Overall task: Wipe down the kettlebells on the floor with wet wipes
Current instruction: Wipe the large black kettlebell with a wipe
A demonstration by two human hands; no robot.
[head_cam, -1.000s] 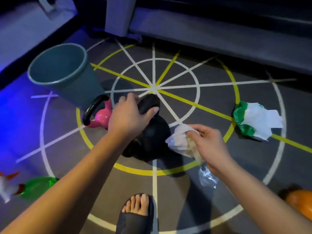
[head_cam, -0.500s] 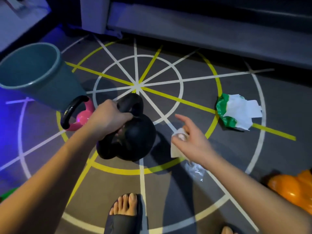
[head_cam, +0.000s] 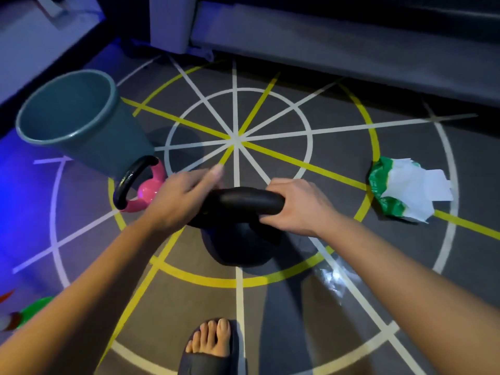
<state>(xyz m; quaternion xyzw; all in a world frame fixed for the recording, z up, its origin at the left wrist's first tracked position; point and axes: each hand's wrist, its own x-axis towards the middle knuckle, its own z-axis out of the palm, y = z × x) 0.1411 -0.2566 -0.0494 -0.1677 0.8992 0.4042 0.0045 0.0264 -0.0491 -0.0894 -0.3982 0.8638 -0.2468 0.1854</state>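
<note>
The handle point(head_cam: 243, 203) of the black iron kettlebell point(head_cam: 238, 247) ran left to right, the right hand point(head_cam: 297, 208) clamped on its right end, the left hand point(head_cam: 178, 198) slack-fingered at its left.

Both forearms are bare right to the picture's edge: the left forearm point(head_cam: 94, 280) and the right forearm point(head_cam: 392, 266) alike. The left grip point(head_cam: 178, 201) and the right grip point(head_cam: 295, 207) are bare as well, with short-trimmed nails where any show. One foot point(head_cam: 211, 338) wears a dark open-toed slide sandal point(head_cam: 205, 362) — a single broad strap across the instep, toes out in front.
</note>
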